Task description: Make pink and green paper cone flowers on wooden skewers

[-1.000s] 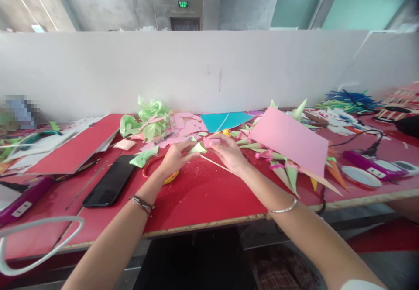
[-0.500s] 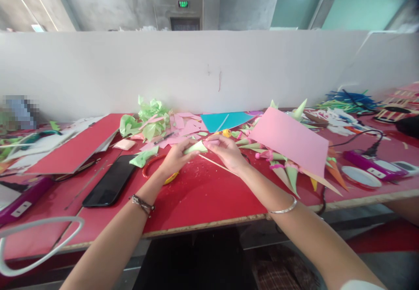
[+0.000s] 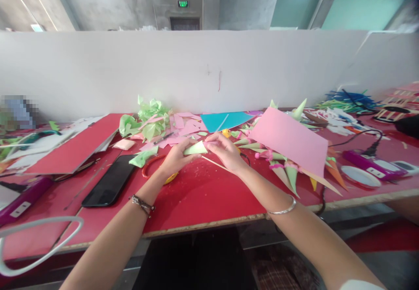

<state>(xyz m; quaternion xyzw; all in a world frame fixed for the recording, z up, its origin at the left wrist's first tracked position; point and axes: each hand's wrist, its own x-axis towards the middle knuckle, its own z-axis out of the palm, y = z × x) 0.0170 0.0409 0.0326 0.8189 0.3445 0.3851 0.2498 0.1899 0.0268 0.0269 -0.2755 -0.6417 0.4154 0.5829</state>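
Over the middle of the red table, my left hand [image 3: 176, 158] is closed around a pale green rolled paper cone [image 3: 195, 148]. My right hand [image 3: 228, 153] is pinched at the cone's wide right end, where a bit of pink paper [image 3: 212, 143] shows between its fingers. A thin pale stick [image 3: 214, 163] slants below the right palm; whether that hand grips it I cannot tell. Behind my left wrist lies an orange-red ring, perhaps a tape roll [image 3: 150, 166], partly hidden. Finished-looking green paper cones [image 3: 291, 177] with pink trim lie to the right.
A black phone [image 3: 111, 181] lies on the left, near a red board [image 3: 77, 143]. Crumpled green paper [image 3: 152, 113], pink scraps [image 3: 186, 126] and a teal sheet [image 3: 225, 120] are at the back. To the right are a pink sheet [image 3: 291, 137], a white dish [image 3: 360, 177] and a purple power strip [image 3: 376, 166].
My left thumb has slid down off the cone's front, so more of the green paper shows. Both hands otherwise stay in nearly the same place.
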